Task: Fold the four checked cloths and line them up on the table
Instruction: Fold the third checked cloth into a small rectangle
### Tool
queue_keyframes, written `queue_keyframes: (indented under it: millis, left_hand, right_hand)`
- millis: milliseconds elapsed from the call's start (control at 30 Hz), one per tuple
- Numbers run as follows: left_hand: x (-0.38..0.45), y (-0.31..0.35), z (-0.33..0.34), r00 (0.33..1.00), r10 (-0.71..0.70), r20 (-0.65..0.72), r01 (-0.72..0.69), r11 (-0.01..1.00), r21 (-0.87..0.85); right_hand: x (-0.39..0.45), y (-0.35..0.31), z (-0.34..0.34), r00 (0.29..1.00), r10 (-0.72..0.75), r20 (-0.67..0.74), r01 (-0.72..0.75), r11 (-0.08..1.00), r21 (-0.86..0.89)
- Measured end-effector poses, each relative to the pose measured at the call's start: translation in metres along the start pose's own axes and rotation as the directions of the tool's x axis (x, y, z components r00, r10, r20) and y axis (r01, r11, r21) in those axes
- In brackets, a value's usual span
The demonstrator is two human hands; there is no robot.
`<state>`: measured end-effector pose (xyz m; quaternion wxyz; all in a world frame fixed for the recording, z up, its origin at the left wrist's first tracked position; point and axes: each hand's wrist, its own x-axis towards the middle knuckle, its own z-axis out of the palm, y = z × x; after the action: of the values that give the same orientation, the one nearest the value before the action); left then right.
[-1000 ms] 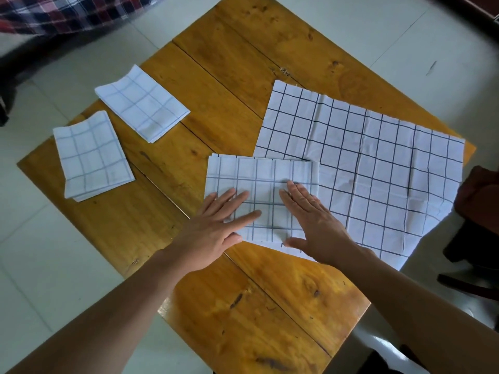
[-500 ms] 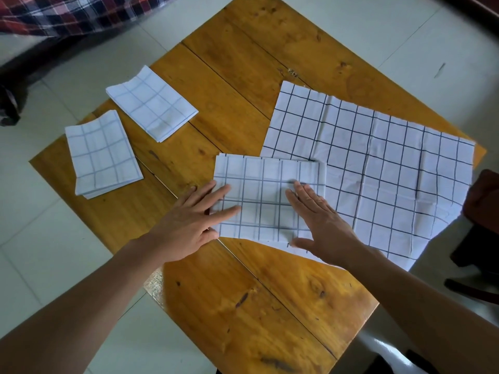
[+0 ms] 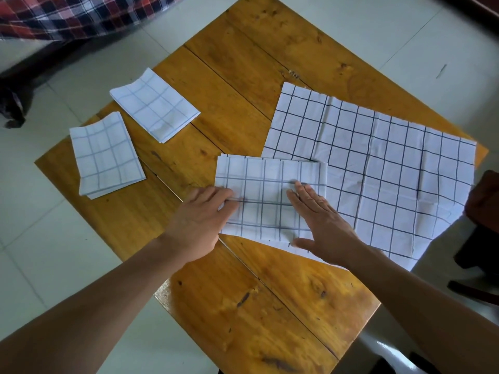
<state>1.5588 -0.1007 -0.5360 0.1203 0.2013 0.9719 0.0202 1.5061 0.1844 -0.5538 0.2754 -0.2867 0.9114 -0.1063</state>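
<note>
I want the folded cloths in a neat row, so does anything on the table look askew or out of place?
Yes. The two finished folded cloths at the left, the nearer one and the farther one, lie at different angles, not in line. The unfolded cloth overhangs the wooden table at its right edge, and the half-folded cloth overlaps it.

White black-checked cloths (image 3: 378,168), amber table (image 3: 270,306)

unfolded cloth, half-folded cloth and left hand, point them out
unfolded cloth (image 3: 383,168), head view, flat middle
half-folded cloth (image 3: 270,182), head view, top layer between the hands
left hand (image 3: 199,220), head view, back of hand
</note>
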Motion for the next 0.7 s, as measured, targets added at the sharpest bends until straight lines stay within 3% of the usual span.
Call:
queue_keyframes:
  millis: [367, 533, 700]
  left_hand:
    - [-0.007, 0.030, -0.004, 0.924, -0.088, -0.372, -0.013, 0.966, -0.259]
    - [-0.005, 0.065, -0.034, 0.869, -0.119, -0.480, -0.020, 0.961, -0.275]
    - [-0.006, 0.100, -0.046, 0.873, -0.086, -0.481, -0.122, 0.915, -0.386]
  right_hand:
    - [-0.010, -0.028, -0.014, 0.989, -0.034, -0.146, 0.049, 0.993, 0.106]
    - [-0.030, -0.052, -0.018, 0.888, -0.120, -0.444, 0.155, 0.987, 0.043]
    - [-0.040, -0.046, -0.008, 0.820, -0.141, -0.554, 0.227, 0.970, 0.090]
